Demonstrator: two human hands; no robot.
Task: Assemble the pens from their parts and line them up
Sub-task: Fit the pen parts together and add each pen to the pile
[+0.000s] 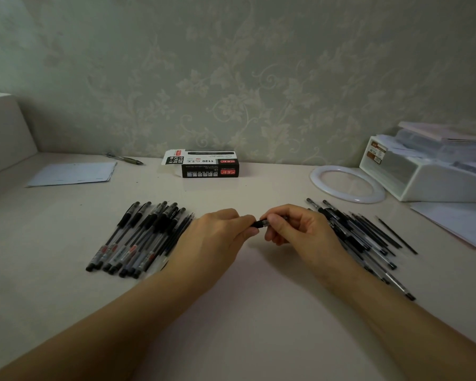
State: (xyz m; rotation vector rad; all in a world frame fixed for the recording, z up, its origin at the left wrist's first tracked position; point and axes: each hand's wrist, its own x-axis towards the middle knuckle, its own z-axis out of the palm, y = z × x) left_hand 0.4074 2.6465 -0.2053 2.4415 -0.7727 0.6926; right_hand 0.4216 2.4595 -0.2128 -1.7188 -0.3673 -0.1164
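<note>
two hands (pixel 217 232), one box (pixel 204 166), one ring (pixel 348 183)

Two bare forearms enter from 7 and 5 o'clock. No sleeves visible on either, no watch, bracelet or ring seen. Left hand (pixel 220 229): bare, back of hand toward camera, knuckles showing, no glove. Right hand (pixel 294 226): bare, thumb side up, short plain thumbnail, no polish visible. Forearms smooth, wrists unmarked. Dim lighting, fine detail on fingers blurred. Nothing else of the person in view.
</note>
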